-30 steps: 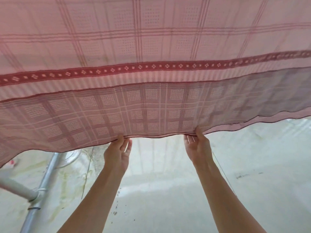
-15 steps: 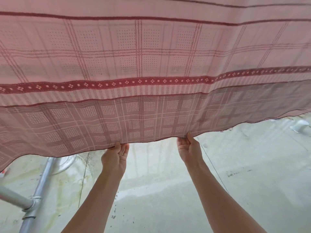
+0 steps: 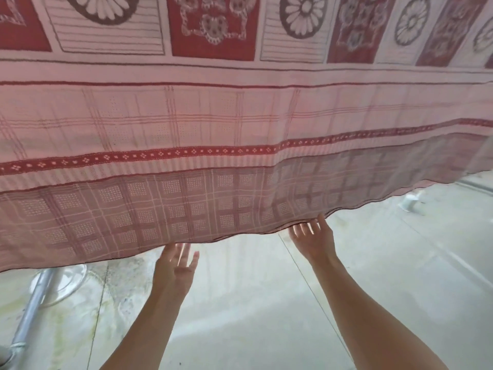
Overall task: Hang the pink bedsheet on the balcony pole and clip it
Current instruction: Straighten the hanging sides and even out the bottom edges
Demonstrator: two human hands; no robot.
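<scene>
The pink bedsheet (image 3: pixel 213 129) hangs across the whole upper view, checked near its hem, with a dark red band and flower panels higher up. Its lower edge runs from lower left up to the right. My left hand (image 3: pixel 177 265) is just under the hem with fingers spread, holding nothing. My right hand (image 3: pixel 313 237) is open too, its fingertips at or just touching the hem. The pole that carries the sheet is hidden above it. No clips are in view.
A grey metal pipe (image 3: pixel 32 311) with a joint rises at the lower left, over a round floor drain (image 3: pixel 61 285). The wet concrete floor (image 3: pixel 266 303) lies below. A small white object (image 3: pixel 410 202) sits at the far right. A thin line (image 3: pixel 314 292) crosses beside my right arm.
Both hands have let go of the hem and opened. The view has tilted up, so the flower panels of the sheet show now.
</scene>
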